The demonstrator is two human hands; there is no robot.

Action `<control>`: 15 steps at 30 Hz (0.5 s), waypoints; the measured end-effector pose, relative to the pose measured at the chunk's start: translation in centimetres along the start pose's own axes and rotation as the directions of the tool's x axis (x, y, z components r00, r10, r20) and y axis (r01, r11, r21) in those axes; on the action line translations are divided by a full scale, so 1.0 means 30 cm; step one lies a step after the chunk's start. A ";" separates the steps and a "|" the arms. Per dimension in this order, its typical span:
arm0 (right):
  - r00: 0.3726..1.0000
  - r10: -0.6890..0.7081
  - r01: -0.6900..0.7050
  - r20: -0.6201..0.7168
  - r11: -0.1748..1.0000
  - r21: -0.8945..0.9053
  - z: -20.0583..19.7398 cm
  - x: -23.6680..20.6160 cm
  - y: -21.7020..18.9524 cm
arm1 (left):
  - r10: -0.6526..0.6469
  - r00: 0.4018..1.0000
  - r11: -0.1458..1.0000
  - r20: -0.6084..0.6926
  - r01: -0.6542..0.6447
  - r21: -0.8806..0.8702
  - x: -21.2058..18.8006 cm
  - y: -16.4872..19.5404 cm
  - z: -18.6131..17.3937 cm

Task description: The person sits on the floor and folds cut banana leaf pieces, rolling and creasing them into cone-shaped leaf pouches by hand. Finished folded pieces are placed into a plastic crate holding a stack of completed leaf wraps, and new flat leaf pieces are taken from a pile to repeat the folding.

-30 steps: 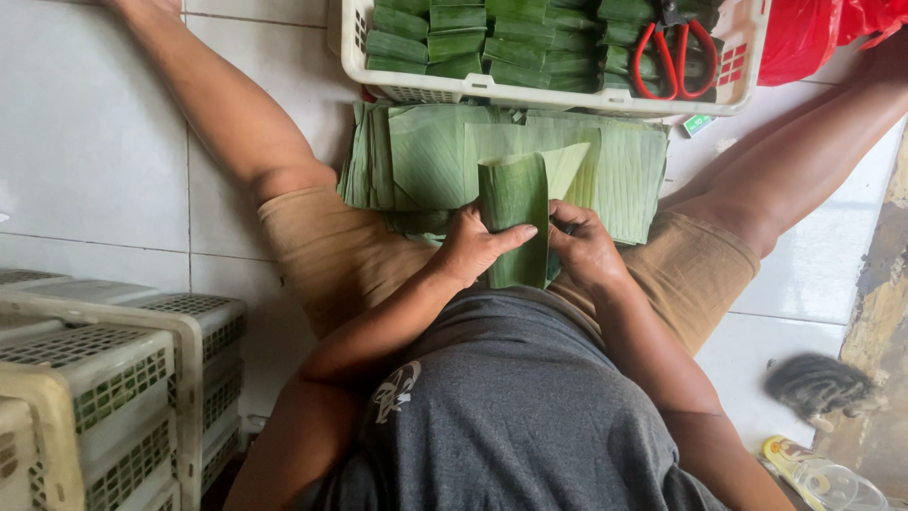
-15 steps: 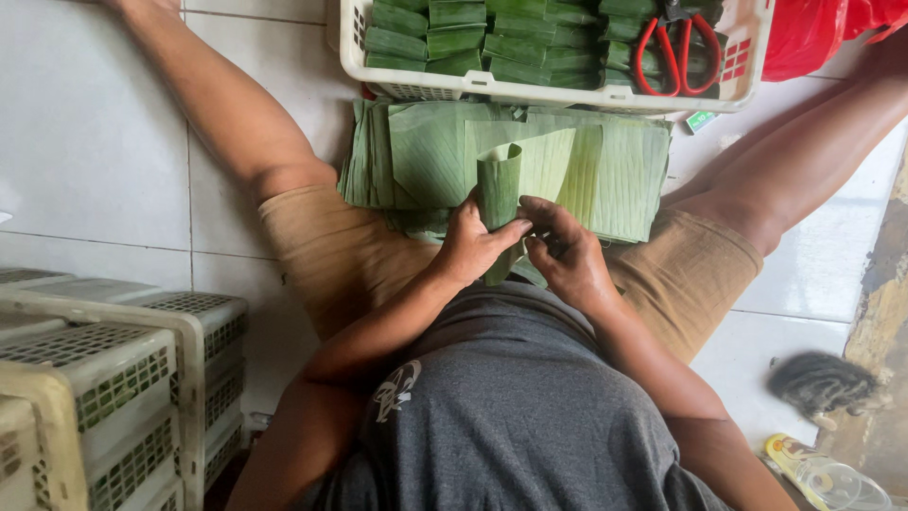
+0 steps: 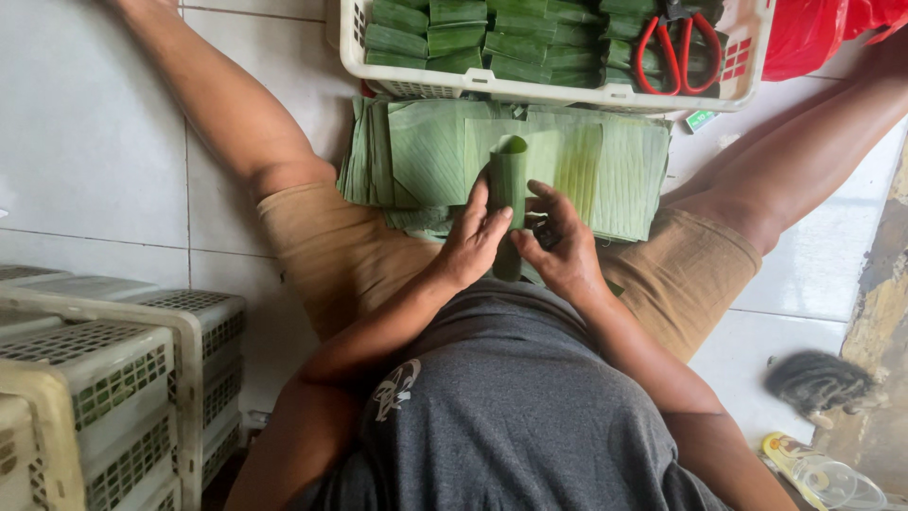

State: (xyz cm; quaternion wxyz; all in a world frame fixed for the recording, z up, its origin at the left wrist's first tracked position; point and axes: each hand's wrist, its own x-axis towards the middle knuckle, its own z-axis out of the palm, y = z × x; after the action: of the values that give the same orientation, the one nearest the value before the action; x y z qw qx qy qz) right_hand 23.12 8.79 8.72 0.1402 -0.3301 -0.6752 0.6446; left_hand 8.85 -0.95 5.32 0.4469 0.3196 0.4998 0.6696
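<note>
I sit on a tiled floor with my legs spread. My left hand [image 3: 476, 241] and my right hand [image 3: 560, 246] both grip a green banana leaf piece rolled into a narrow tube [image 3: 508, 185], held upright between them over my lap. Under it, between my thighs, lies a stack of flat banana leaf sheets [image 3: 426, 151]. Beyond the stack stands a white plastic basket [image 3: 530, 92] packed with rows of folded leaf parcels [image 3: 445, 38]. Red-handled scissors [image 3: 679, 49] rest in the basket's right part.
Cream plastic crates [image 3: 104, 378] are stacked at my left. A red plastic bag [image 3: 813, 38] lies at the top right. At the lower right are a dark sandal [image 3: 818, 383] and a clear plastic bottle [image 3: 832, 478] beside a rough concrete edge.
The wide folded leaf I held a second ago has been rolled tighter into a narrow tube. My fingers have closed in around it.
</note>
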 end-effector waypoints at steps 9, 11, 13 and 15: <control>0.999 0.027 -0.032 -0.040 0.988 -0.153 -0.029 -0.015 0.014 | -0.132 0.989 0.990 -0.067 0.135 0.040 0.013 0.019 -0.050; 0.998 0.039 -0.042 -0.042 0.998 -0.055 -0.035 -0.006 0.018 | -0.155 0.987 0.987 -0.045 0.153 -0.042 0.011 0.015 -0.052; 0.993 0.118 -0.111 -0.027 0.973 0.201 -0.049 0.019 0.025 | -0.129 0.992 0.991 -0.015 0.128 -0.033 0.004 0.012 -0.047; 0.992 0.123 -0.127 0.028 0.964 0.234 -0.058 0.045 0.035 | -0.123 0.992 0.992 0.012 0.123 0.004 -0.004 0.011 -0.041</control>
State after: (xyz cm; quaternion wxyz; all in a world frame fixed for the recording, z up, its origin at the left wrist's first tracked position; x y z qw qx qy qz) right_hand 23.47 10.93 7.61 0.1329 -0.3487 -0.5726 0.7300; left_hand 7.74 -1.56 5.27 0.4899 0.2928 0.5171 0.6379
